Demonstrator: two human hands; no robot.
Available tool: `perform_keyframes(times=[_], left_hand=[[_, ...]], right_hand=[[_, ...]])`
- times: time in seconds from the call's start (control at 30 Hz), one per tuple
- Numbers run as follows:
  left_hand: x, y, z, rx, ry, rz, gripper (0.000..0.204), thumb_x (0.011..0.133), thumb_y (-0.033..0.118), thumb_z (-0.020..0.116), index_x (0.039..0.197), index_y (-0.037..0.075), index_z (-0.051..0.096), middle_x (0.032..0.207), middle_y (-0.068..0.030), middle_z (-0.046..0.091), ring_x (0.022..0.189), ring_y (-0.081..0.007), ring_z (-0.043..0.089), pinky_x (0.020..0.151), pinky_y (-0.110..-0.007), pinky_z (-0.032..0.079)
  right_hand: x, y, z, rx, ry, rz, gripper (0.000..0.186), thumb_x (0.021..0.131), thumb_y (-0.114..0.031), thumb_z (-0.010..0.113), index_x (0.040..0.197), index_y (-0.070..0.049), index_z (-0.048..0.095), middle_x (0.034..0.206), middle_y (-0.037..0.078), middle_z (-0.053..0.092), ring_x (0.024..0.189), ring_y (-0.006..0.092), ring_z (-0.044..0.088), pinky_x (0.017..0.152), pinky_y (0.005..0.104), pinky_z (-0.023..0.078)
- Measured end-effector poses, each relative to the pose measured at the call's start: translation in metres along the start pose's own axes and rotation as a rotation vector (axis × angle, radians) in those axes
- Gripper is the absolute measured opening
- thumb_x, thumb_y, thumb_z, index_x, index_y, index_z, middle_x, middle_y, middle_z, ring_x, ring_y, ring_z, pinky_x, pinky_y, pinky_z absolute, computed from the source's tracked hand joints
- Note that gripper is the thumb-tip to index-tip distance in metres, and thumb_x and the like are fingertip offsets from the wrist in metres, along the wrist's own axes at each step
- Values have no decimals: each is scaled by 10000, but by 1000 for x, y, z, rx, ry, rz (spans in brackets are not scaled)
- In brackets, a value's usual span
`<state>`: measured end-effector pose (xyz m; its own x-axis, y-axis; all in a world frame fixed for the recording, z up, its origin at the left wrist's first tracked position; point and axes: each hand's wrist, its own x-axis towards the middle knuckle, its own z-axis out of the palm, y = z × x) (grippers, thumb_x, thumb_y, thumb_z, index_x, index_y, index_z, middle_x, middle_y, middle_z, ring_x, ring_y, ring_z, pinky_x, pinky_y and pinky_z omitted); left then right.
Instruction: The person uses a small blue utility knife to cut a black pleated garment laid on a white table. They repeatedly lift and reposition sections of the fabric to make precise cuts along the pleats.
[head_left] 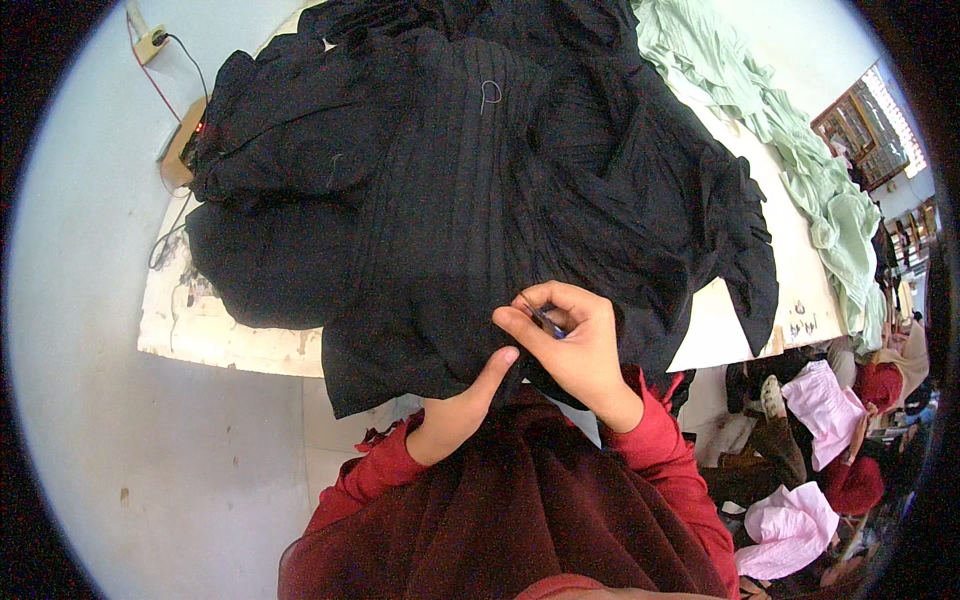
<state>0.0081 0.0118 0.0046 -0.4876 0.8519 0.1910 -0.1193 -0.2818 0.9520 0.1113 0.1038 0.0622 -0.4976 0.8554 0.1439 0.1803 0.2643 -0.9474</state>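
Observation:
A black pleated garment (440,200) lies spread over the table, its near edge hanging past the front. My left hand (465,405) is at that edge, thumb on top of the cloth and the other fingers hidden, gripping the fabric. Just right of it, my right hand (575,345) is closed around a small blue-handled tool (548,322); its dark, thin tip points up and left, close above the cloth. Which kind of tool it is I cannot make out. A loose pale thread (490,95) curls on the garment's far part.
The white table (240,340) has a worn front edge. Pale green cloth (770,120) runs along its right side. At the left, a brown box (183,145) with a red light has cables by the wall. Other people with pink cloth (825,405) sit at the lower right.

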Motion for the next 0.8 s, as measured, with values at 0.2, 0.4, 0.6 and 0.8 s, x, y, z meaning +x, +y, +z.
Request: perform_keyframes(times=[0.2, 0.4, 0.6, 0.8], left_hand=[[-1, 0, -2, -48, 23, -121, 286, 850, 64, 694, 1115, -18, 623, 1106, -55, 643, 970, -149, 613, 869, -279, 475], [4, 8, -4, -479, -13, -363, 302, 865, 41, 651, 1158, -9, 597, 1147, -82, 624, 1006, -171, 609, 900, -312, 486], [5, 17, -5, -565, -20, -434, 316, 868, 17, 627, 1180, 0, 580, 1171, -97, 612, 1033, -204, 606, 925, -342, 489], [4, 9, -5, -488, -18, -435, 384, 853, 9, 608, 1230, 11, 535, 1192, -114, 596, 1067, -238, 595, 942, -379, 482]], right_hand=[[7, 22, 1, 660, -208, 287, 101, 875, -120, 677, 857, -42, 615, 608, -77, 490, 481, -4, 346, 441, 198, 248], [2, 27, -7, 675, -265, 303, 111, 870, -155, 689, 929, -77, 635, 718, -52, 562, 563, 25, 470, 494, 187, 338], [5, 1, -37, -129, -87, -300, 362, 743, -130, 778, 1066, -7, 670, 924, 91, 676, 843, 141, 625, 760, 261, 470], [-1, 0, -31, -232, -28, -242, 261, 740, -120, 782, 955, -10, 683, 827, 77, 698, 706, 108, 637, 636, 228, 475]])
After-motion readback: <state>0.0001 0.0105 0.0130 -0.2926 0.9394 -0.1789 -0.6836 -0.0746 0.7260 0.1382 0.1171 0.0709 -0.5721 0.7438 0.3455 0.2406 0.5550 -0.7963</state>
